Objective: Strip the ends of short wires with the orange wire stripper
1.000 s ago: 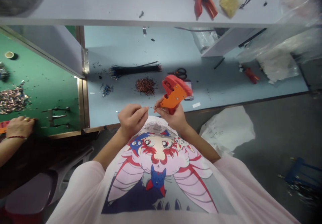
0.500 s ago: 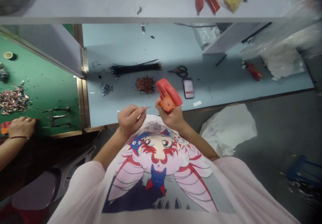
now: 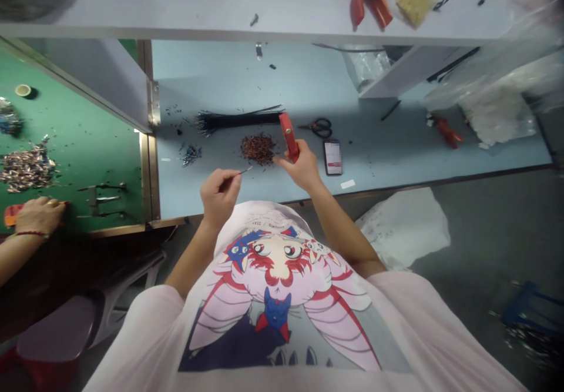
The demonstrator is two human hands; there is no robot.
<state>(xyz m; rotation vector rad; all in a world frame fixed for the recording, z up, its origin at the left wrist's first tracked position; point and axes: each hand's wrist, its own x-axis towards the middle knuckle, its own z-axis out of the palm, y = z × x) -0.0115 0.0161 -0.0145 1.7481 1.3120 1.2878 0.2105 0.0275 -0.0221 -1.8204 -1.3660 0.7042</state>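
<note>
My left hand (image 3: 219, 197) pinches a thin wire (image 3: 244, 171) between thumb and fingers, its bright tip pointing right, toward the other hand but not touching it. My right hand (image 3: 300, 166) is clenched around the handle of a red wire stripper (image 3: 289, 136), which I hold edge-on with its nose pointing away from me. Both hands are over the front of a pale blue workbench (image 3: 211, 69).

The stripper stands just beside a pile of reddish-brown wire clippings (image 3: 258, 148). Behind that lies a bundle of black wires (image 3: 238, 120), and a small heap of blue-and-silver bits (image 3: 191, 155) sits to the left. To the right are scissors (image 3: 321, 127) and a phone (image 3: 333, 157). Past a metal-edged divider, another person's hand (image 3: 39, 215) rests on a green bench (image 3: 74, 145), near pliers (image 3: 101, 199).
</note>
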